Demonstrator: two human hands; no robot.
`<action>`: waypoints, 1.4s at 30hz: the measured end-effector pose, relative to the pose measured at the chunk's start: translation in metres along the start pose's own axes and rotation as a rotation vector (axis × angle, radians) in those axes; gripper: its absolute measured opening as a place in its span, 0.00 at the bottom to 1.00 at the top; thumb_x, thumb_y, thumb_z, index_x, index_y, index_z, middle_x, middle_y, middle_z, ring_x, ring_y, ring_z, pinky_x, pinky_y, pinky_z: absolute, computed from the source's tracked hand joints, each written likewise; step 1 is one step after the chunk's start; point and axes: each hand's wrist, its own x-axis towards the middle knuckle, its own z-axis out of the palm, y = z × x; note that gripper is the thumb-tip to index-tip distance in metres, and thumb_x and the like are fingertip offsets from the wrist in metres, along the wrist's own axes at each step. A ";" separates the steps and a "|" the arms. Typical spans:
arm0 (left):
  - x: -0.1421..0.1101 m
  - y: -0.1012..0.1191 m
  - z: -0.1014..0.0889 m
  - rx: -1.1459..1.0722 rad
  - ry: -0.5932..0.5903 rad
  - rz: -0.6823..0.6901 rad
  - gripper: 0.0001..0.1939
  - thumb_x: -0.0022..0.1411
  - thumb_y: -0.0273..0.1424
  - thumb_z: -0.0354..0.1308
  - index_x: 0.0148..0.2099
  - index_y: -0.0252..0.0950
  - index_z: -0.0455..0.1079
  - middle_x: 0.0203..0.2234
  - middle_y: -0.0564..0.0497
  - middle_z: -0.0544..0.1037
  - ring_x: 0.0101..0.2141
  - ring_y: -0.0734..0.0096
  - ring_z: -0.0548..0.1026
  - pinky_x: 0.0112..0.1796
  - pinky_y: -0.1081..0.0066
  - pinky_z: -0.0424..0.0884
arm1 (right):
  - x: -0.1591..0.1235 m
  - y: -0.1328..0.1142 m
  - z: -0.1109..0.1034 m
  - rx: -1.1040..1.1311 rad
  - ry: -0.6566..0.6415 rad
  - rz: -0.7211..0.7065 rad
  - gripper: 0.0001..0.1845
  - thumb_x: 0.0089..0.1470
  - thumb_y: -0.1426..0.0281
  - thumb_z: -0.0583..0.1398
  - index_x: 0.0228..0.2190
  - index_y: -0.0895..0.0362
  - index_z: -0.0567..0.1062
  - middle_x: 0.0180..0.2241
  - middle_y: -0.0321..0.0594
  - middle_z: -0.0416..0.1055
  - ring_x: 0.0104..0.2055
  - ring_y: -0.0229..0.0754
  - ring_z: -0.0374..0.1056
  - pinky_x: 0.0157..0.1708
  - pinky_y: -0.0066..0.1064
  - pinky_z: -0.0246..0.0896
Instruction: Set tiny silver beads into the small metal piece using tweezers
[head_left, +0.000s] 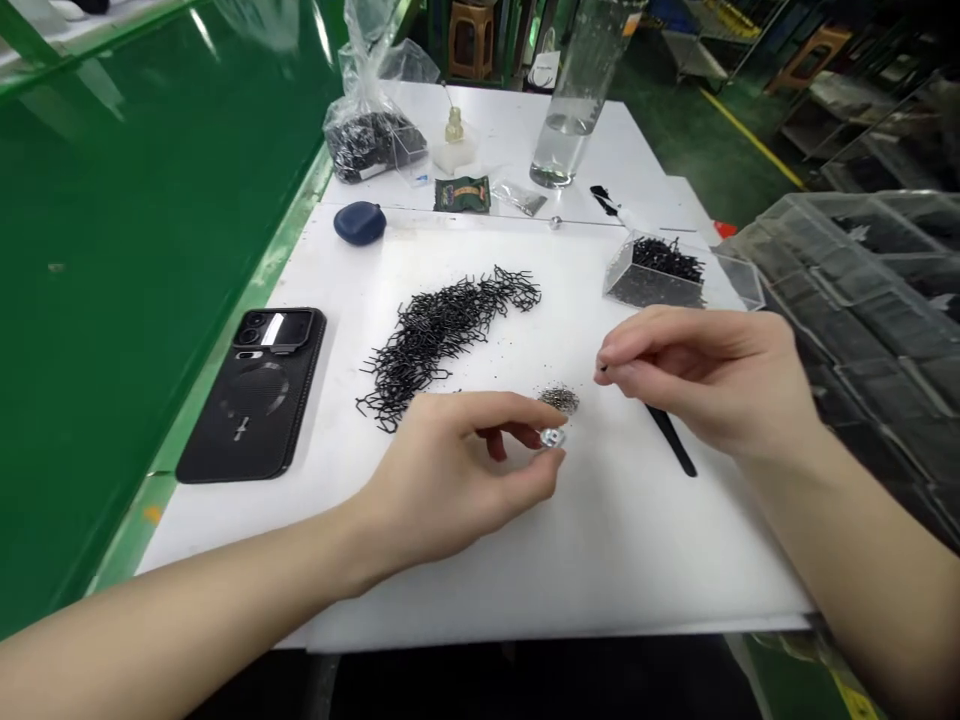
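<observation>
My left hand pinches a small shiny, clear-and-silver piece between thumb and fingertips. Just beyond it lies a small heap of tiny grey specks on the white board. My right hand has its fingertips closed on a tiny dark item. Under that hand lies a slim black tool, its far end hidden. A long heap of black wire pieces spreads left of both hands. A clear acrylic box holding more black pieces stands beyond my right hand.
A black phone and a navy rounded case lie at the left. Farther back stand a plastic bag of black pieces, a small bottle and a glass cylinder. A green panel runs along the left; clear plastic trays are stacked right.
</observation>
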 end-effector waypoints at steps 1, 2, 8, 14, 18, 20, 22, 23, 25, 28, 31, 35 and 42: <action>0.002 0.002 -0.001 -0.041 0.004 -0.023 0.09 0.65 0.27 0.72 0.48 0.36 0.90 0.39 0.52 0.92 0.34 0.71 0.87 0.38 0.76 0.84 | -0.001 0.000 0.002 0.016 0.006 -0.004 0.14 0.60 0.76 0.75 0.38 0.41 0.92 0.35 0.32 0.87 0.36 0.43 0.82 0.32 0.34 0.77; 0.005 0.004 -0.002 -0.093 0.001 -0.055 0.10 0.66 0.27 0.73 0.49 0.37 0.90 0.40 0.51 0.93 0.35 0.71 0.88 0.39 0.78 0.85 | -0.002 0.000 0.003 0.028 0.009 -0.005 0.15 0.60 0.77 0.75 0.38 0.41 0.92 0.35 0.32 0.88 0.36 0.44 0.83 0.34 0.35 0.78; 0.014 0.006 -0.005 -0.451 -0.026 -0.290 0.10 0.66 0.25 0.77 0.47 0.45 0.91 0.40 0.54 0.93 0.42 0.73 0.91 0.43 0.88 0.83 | -0.002 -0.005 0.001 0.062 0.097 -0.022 0.20 0.58 0.82 0.75 0.40 0.42 0.92 0.37 0.32 0.88 0.38 0.44 0.85 0.37 0.35 0.83; 0.014 -0.003 -0.007 -0.634 -0.019 -0.377 0.09 0.63 0.26 0.83 0.42 0.44 0.89 0.38 0.56 0.93 0.41 0.71 0.92 0.46 0.82 0.87 | -0.008 -0.017 0.015 0.092 0.021 -0.193 0.16 0.57 0.85 0.73 0.40 0.52 0.91 0.41 0.36 0.88 0.42 0.41 0.84 0.39 0.31 0.84; 0.014 -0.005 -0.008 -0.659 -0.028 -0.409 0.10 0.61 0.28 0.84 0.42 0.45 0.91 0.39 0.56 0.93 0.43 0.69 0.92 0.48 0.82 0.87 | -0.015 -0.024 0.027 0.087 0.084 -0.151 0.24 0.56 0.88 0.70 0.48 0.52 0.90 0.38 0.33 0.89 0.39 0.39 0.85 0.40 0.27 0.87; 0.014 -0.004 -0.008 -0.646 -0.026 -0.406 0.10 0.61 0.30 0.85 0.42 0.46 0.91 0.39 0.56 0.93 0.44 0.68 0.92 0.48 0.82 0.87 | -0.018 -0.026 0.031 0.092 0.108 -0.125 0.31 0.56 0.90 0.69 0.56 0.53 0.87 0.38 0.32 0.89 0.40 0.38 0.87 0.46 0.25 0.88; 0.013 -0.004 -0.007 -0.631 -0.016 -0.402 0.11 0.60 0.32 0.86 0.43 0.48 0.92 0.40 0.57 0.93 0.44 0.67 0.92 0.48 0.82 0.87 | -0.019 -0.027 0.034 0.078 0.106 -0.122 0.34 0.55 0.91 0.69 0.59 0.54 0.85 0.38 0.32 0.89 0.40 0.37 0.88 0.49 0.23 0.87; 0.013 -0.003 -0.007 -0.620 -0.009 -0.403 0.11 0.59 0.33 0.86 0.43 0.49 0.92 0.40 0.57 0.93 0.44 0.67 0.92 0.48 0.82 0.87 | -0.019 -0.028 0.034 0.068 0.102 -0.126 0.34 0.54 0.91 0.69 0.58 0.54 0.84 0.38 0.32 0.89 0.39 0.37 0.88 0.49 0.21 0.87; 0.013 -0.003 -0.006 -0.600 0.003 -0.407 0.12 0.57 0.35 0.87 0.42 0.51 0.92 0.40 0.57 0.93 0.44 0.67 0.92 0.47 0.83 0.87 | -0.018 -0.028 0.035 0.055 0.094 -0.124 0.34 0.53 0.91 0.69 0.57 0.54 0.84 0.37 0.32 0.89 0.38 0.38 0.88 0.48 0.21 0.87; 0.012 -0.002 -0.004 -0.590 0.009 -0.412 0.13 0.55 0.37 0.88 0.41 0.52 0.92 0.41 0.58 0.93 0.44 0.67 0.92 0.47 0.84 0.86 | -0.019 -0.028 0.035 0.059 0.135 -0.107 0.31 0.51 0.89 0.71 0.52 0.52 0.84 0.38 0.31 0.89 0.36 0.39 0.88 0.44 0.22 0.89; 0.012 -0.001 -0.004 -0.579 0.010 -0.415 0.13 0.55 0.37 0.88 0.41 0.52 0.92 0.41 0.58 0.93 0.44 0.67 0.92 0.47 0.84 0.86 | -0.020 -0.026 0.036 0.049 0.186 -0.095 0.28 0.49 0.87 0.73 0.47 0.50 0.83 0.39 0.31 0.88 0.36 0.39 0.88 0.39 0.21 0.88; 0.013 0.000 -0.006 -0.563 0.018 -0.421 0.13 0.55 0.38 0.88 0.41 0.52 0.92 0.40 0.58 0.93 0.43 0.67 0.92 0.47 0.84 0.86 | -0.020 -0.023 0.036 0.032 0.163 -0.122 0.26 0.48 0.86 0.74 0.45 0.51 0.81 0.38 0.30 0.85 0.37 0.37 0.88 0.41 0.14 0.84; 0.012 0.001 -0.006 -0.564 0.007 -0.404 0.12 0.56 0.36 0.88 0.41 0.53 0.92 0.40 0.58 0.93 0.43 0.69 0.92 0.46 0.85 0.85 | -0.021 -0.024 0.033 0.020 0.127 -0.114 0.26 0.50 0.82 0.75 0.46 0.45 0.81 0.35 0.29 0.87 0.36 0.45 0.88 0.40 0.30 0.91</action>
